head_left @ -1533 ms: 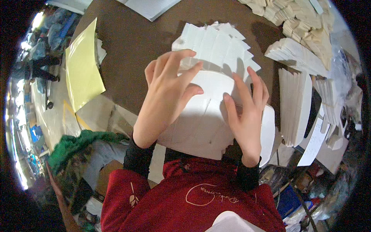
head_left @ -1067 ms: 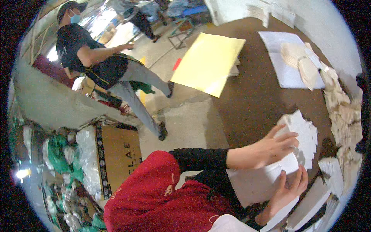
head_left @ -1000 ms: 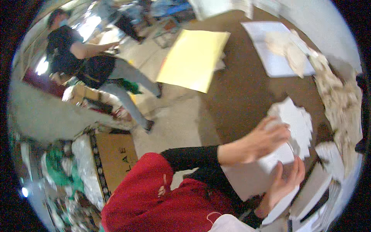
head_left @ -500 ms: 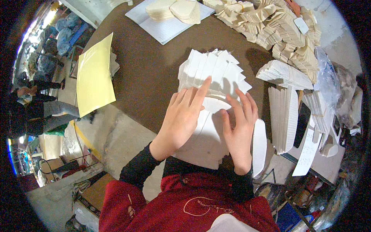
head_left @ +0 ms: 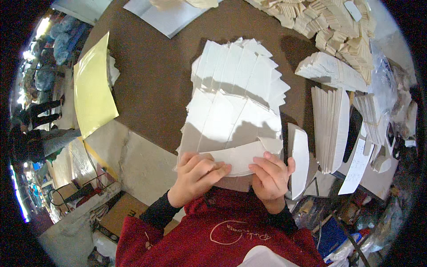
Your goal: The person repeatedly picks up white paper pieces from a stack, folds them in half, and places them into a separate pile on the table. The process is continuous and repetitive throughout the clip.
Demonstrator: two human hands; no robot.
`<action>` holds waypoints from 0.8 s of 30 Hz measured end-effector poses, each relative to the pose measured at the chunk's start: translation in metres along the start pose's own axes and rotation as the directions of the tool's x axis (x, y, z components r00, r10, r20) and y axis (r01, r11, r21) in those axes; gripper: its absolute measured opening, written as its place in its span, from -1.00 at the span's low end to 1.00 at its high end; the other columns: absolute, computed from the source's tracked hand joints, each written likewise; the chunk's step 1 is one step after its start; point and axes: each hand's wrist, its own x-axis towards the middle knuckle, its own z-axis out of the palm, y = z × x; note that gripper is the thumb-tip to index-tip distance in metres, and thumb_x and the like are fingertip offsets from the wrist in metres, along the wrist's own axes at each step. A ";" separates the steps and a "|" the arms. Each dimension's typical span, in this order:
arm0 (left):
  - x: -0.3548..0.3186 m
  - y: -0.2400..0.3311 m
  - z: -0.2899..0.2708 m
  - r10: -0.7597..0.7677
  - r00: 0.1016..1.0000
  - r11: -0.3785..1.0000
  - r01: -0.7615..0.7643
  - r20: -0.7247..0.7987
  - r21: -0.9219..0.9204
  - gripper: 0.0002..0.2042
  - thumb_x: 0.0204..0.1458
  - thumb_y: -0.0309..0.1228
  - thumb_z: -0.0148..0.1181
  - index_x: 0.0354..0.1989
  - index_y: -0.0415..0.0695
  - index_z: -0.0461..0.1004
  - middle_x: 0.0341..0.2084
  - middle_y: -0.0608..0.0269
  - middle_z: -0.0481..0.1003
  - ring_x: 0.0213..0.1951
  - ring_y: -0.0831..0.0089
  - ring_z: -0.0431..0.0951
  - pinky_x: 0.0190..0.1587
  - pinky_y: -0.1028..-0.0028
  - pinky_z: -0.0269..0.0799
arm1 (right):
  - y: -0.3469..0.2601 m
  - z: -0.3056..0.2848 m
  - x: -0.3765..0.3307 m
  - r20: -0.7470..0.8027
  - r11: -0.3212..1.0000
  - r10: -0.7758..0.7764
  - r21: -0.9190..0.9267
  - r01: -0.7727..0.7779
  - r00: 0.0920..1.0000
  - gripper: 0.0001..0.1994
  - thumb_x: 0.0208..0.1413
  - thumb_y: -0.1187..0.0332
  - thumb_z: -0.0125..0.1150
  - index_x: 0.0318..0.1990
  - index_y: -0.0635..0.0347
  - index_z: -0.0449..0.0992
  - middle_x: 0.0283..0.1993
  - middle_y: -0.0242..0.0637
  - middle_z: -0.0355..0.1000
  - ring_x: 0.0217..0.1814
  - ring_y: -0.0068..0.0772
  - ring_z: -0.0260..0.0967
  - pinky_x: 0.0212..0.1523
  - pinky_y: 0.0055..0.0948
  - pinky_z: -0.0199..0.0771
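White paper pieces (head_left: pixel 227 118) lie fanned in two overlapping rows on the brown table, with pointed corners sticking out along the right side. At the near end, a curved white paper flap (head_left: pixel 238 155) is folded up across the pile. My left hand (head_left: pixel 198 175) pinches the flap's left part, fingers curled and thumb behind or under the paper. My right hand (head_left: pixel 271 175) grips its right part, with bent fingers at the near edge. Whether the flap is one sheet or several layers is hard to tell. Some fingertips are hidden by the paper.
A yellow sheet (head_left: pixel 93 86) lies at the table's left edge. Banded white paper bundles (head_left: pixel 330 129) stand at right, with a heap of cream folded papers (head_left: pixel 329 26) behind them. A narrow white stack (head_left: pixel 299 162) lies beside my right hand. White sheets (head_left: pixel 167 18) lie far left.
Both hands have drawn back toward my body from the middle of the paper pile. Fingers that were stretched over it are now curled round the near flap. The whole view has shifted slightly.
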 end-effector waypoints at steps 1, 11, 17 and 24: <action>0.001 0.005 -0.005 0.004 1.000 1.000 -0.005 0.011 0.015 -0.72 -0.24 -0.41 0.36 -0.27 0.18 0.67 -0.44 0.50 0.44 -0.31 0.43 0.51 -0.24 0.36 0.33 | 0.001 -0.003 -0.003 0.031 0.999 0.030 -0.013 -0.030 0.999 -0.90 0.03 0.38 0.30 -0.27 -0.05 0.65 -0.02 -0.46 0.61 0.18 -0.43 0.49 0.54 -0.05 -0.29; 0.005 0.046 -0.004 0.015 0.889 0.984 -0.094 -0.458 -0.152 -0.47 -0.41 -0.50 0.54 -0.10 0.07 0.65 -0.15 0.35 0.53 -0.09 0.18 0.57 -0.04 0.26 0.42 | 0.007 -0.018 0.031 -0.105 0.970 0.186 0.177 -0.166 0.977 -0.91 -0.02 0.54 0.35 -0.38 0.08 0.63 -0.19 -0.44 0.66 -0.02 -0.36 0.59 0.40 -0.16 0.01; 0.010 0.046 0.050 -0.050 0.957 0.984 -0.002 0.285 0.179 -0.56 0.18 -0.15 0.17 0.21 0.01 0.43 0.29 0.37 0.34 0.35 0.40 0.27 0.42 0.16 0.04 | 0.006 -0.020 0.038 -0.092 0.943 0.298 0.182 -0.278 0.950 -0.78 -0.12 0.64 0.39 -0.28 0.18 0.67 -0.20 -0.31 0.63 -0.10 -0.34 0.51 0.17 -0.27 0.28; -0.008 0.048 0.070 -0.080 0.967 0.979 0.031 0.240 0.201 -0.58 0.06 -0.12 0.29 0.08 0.05 0.50 0.14 0.44 0.45 0.25 0.54 0.38 0.43 0.10 0.03 | -0.015 -0.040 0.023 -0.157 0.531 0.812 0.599 -0.599 0.562 -0.80 -0.10 0.70 0.41 -0.27 0.33 0.68 -0.22 -0.22 0.60 -0.17 -0.49 0.48 -0.07 -0.52 0.43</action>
